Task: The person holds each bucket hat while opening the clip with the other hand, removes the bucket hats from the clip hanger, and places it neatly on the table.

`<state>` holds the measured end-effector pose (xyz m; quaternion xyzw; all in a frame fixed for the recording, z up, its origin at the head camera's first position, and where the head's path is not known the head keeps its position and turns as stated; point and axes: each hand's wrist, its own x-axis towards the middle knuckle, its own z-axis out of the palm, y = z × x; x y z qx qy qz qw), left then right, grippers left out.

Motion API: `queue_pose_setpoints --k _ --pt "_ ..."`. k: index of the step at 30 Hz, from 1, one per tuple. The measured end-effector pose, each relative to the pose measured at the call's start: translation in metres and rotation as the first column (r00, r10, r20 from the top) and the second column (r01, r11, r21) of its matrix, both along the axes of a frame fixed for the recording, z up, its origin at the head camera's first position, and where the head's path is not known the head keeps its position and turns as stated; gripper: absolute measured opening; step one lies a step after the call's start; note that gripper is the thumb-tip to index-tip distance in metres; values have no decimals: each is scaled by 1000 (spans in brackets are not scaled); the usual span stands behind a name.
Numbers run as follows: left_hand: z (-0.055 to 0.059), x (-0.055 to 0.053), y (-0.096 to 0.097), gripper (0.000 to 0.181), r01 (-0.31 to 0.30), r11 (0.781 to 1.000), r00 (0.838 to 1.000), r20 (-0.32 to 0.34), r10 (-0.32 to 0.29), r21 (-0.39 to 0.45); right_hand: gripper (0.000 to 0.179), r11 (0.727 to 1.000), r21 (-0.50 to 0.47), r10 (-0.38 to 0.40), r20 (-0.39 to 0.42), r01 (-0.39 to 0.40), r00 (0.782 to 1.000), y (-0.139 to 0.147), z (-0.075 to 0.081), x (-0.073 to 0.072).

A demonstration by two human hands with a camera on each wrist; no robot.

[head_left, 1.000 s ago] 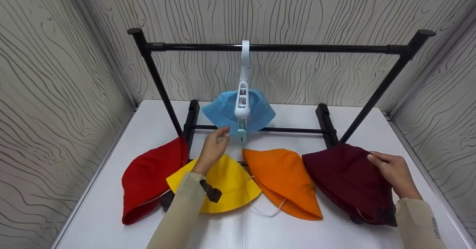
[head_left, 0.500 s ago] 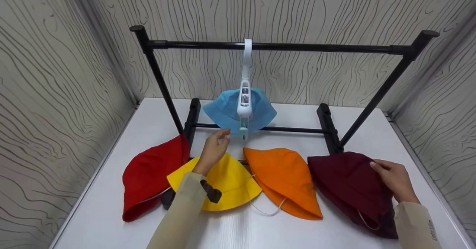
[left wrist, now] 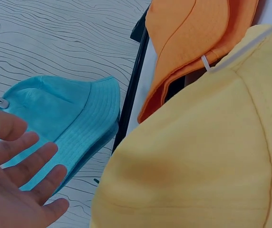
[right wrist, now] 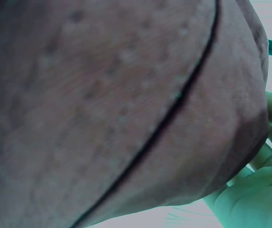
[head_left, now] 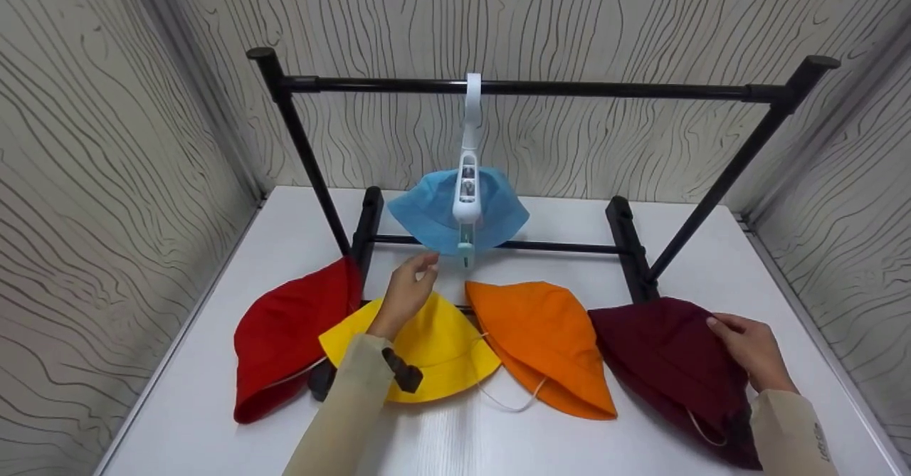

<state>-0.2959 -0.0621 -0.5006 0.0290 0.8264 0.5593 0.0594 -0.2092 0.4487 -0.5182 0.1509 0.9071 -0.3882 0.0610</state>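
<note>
My left hand [head_left: 408, 294] is raised above the yellow bucket hat [head_left: 441, 362], holding nothing; the left wrist view shows its fingers relaxed and spread, overlapping a light blue bucket hat [left wrist: 55, 104]. That hat hangs at a white hanger [head_left: 470, 141] hooked over the rack's black top rail [head_left: 605, 90]. At the far right, my right hand [head_left: 754, 351] holds a maroon bucket hat [head_left: 669, 362] by its crown side, thumb on the near face. In the right wrist view the maroon fabric [right wrist: 183, 142] fills most of the frame, and the fingers reach behind its edge.
An orange bucket hat [head_left: 544, 348] lies between the yellow and maroon ones. On the left is a red bucket hat [head_left: 295, 341]. The rack's uprights [head_left: 306, 156] and feet stand on the white table [head_left: 455, 440]. Patterned walls [head_left: 605, 20] enclose the back and sides.
My right hand and the maroon hat have shifted down toward the table's near side, the hat's lower brim dropping most. The left hand has sunk slightly, and the camera view has shifted a little.
</note>
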Motion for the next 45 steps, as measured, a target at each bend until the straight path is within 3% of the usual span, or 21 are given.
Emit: queue_pose_setpoints --k 9,17,28,39,45 --pt "-9 3 -2 38 -3 1000 1000 16 2 23 69 999 -44 -14 37 16 999 -1 -9 3" --pt "-14 5 -3 40 -21 1000 995 102 20 9 67 1000 -17 -14 30 14 999 1 -15 3" --pt "-12 3 -7 38 -43 999 998 53 43 6 59 1000 8 -5 -9 5 1000 -3 -9 2" --pt "-9 2 -11 38 -42 999 997 -72 43 7 56 997 73 1 -114 7 993 -15 0 -3" --pt "-1 -1 -12 40 -80 997 995 -51 81 10 52 995 100 22 -210 -1 978 -30 11 -9"
